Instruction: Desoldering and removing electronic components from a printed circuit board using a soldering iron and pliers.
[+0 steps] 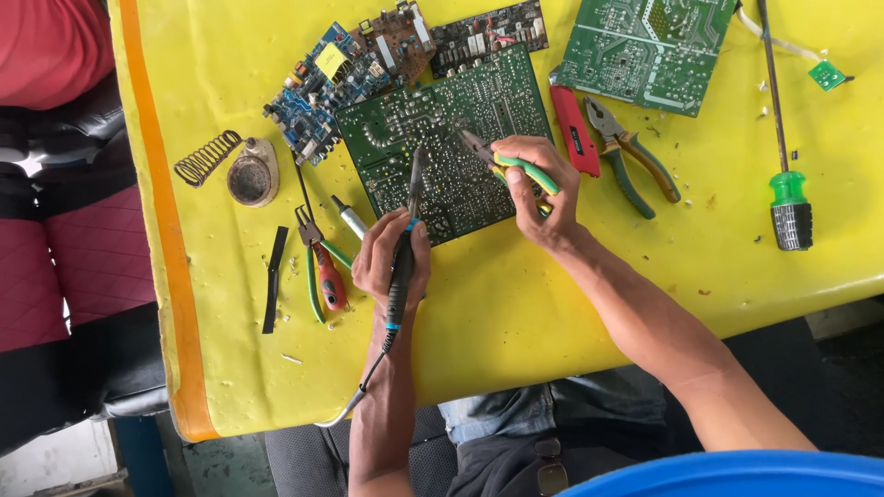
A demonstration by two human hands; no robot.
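Note:
My left hand [387,258] grips a black soldering iron [403,267] with blue rings, its tip resting on the solder side of a large green circuit board [442,138]. My right hand [539,189] holds green-handled long-nose pliers [502,161] whose jaws point at the same board, a little above and to the right of the iron's tip. The iron's cord runs down over the table's front edge.
On the yellow table [516,313]: a soldering iron stand with coil spring [241,170], red and green hand tools [322,271], a blue board [322,87], a dark board [488,32], another green board [640,51], a red cutter [573,129], green pliers [635,161], a green-handled screwdriver [787,184]. A blue tub rim [737,474] is bottom right.

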